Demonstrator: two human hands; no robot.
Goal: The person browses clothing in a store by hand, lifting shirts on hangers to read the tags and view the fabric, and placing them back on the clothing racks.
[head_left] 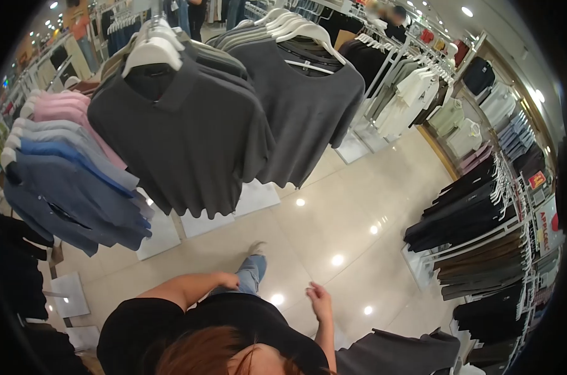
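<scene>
Head view: blue shirts hang left, then a grey polo, beyond the left hand — near the jeans, its grip I cannot tell — and the right hand, empty, loosely curled, above the floor.

A plain charcoal-grey collared fabric shirt contrasts with its curved white hanger; a round-necked fabric top is plain dark grey. Pale-pink shirts differ from a slate-blue fabric shirt. Faded-blue denim trousers stand out against glossy beige floor tiles.
</scene>
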